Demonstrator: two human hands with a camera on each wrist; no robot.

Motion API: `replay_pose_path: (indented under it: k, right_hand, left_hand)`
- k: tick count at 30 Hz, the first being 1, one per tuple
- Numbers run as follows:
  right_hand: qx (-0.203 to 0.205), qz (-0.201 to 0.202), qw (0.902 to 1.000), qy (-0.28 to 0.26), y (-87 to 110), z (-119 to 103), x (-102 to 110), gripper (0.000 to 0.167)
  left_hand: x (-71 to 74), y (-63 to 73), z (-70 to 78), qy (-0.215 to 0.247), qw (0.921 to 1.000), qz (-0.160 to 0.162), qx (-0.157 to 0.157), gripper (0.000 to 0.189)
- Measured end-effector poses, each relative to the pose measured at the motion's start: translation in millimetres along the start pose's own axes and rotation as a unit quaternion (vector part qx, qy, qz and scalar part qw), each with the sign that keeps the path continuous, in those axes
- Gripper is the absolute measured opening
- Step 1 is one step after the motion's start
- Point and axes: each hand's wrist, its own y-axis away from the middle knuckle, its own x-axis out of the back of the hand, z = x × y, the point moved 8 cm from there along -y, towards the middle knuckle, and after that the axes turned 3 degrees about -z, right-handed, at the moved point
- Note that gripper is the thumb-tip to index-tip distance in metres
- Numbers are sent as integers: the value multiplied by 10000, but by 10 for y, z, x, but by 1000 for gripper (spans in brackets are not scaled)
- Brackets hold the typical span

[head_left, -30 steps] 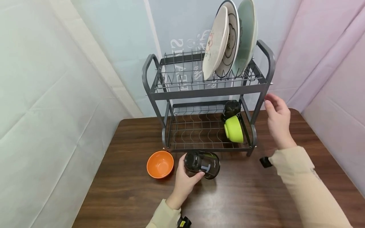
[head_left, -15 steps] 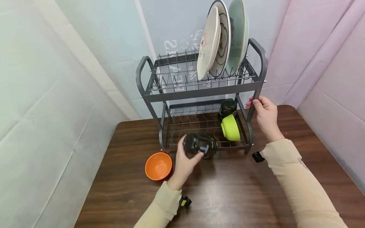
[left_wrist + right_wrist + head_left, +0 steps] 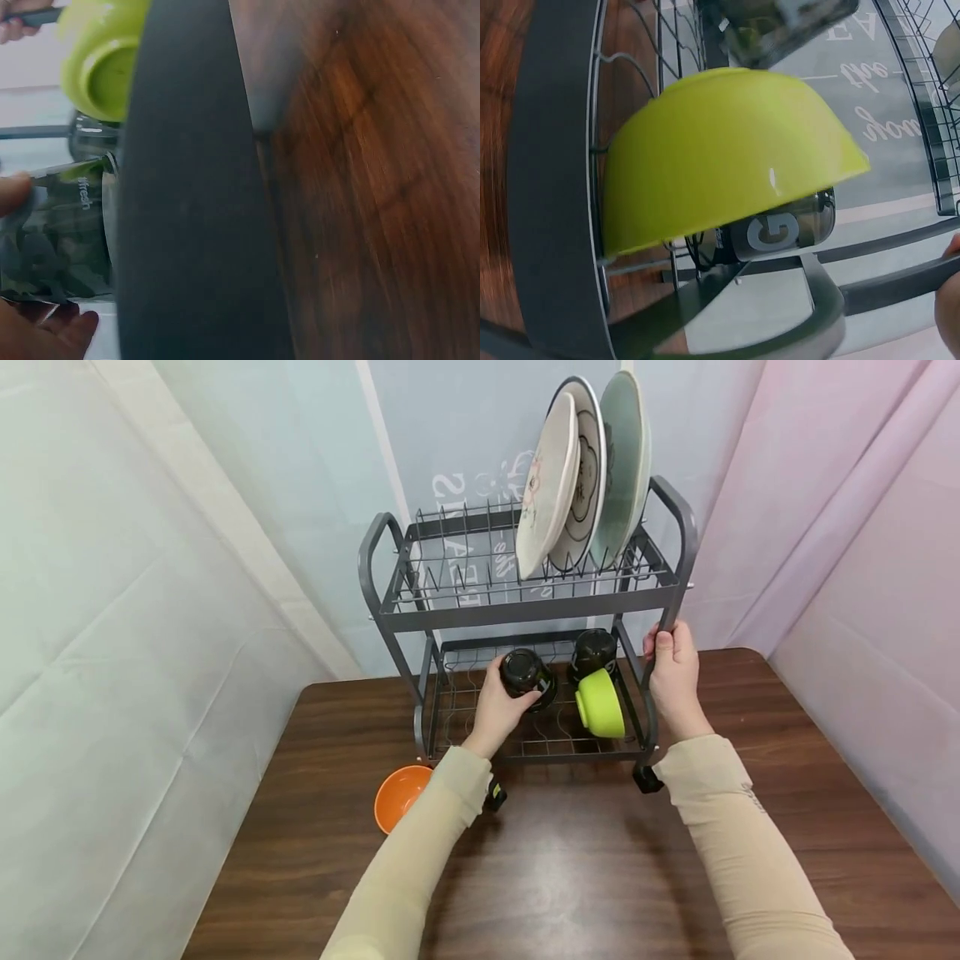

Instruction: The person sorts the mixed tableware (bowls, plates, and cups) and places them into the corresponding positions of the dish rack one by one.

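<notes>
My left hand grips a dark glass cup, base up, over the lower tier of a grey two-tier dish rack. In the left wrist view the cup's side shows small white print. Whether its rim touches the wires cannot be told. My right hand holds the rack's right front post, thumb in front. A lime green bowl lies on its side at the lower tier's right end. Behind it stands a second dark cup, marked with a G in the right wrist view.
Several plates lean upright in the upper tier's right half. An orange bowl sits on the wooden table left of the rack, partly behind my left sleeve. Pale cloth walls surround the table.
My left hand has carried the dark cup from over the table in front of the rack into the lower tier, tipping it base up. My right hand has closed round the rack's right post.
</notes>
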Motion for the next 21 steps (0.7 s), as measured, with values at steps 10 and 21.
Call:
replay_pose_path:
  k: [10, 21]
  right_hand:
    - [204, 227, 9993, -206, -25, 156, 5, 13]
    - [100, 271, 9994, -168, 16, 8, -18, 14]
  left_hand:
    - [-200, -256, -23, -669, 9973, -244, 154, 84]
    - [-274, -378, -24, -1103, 9922, -211, 542, 86]
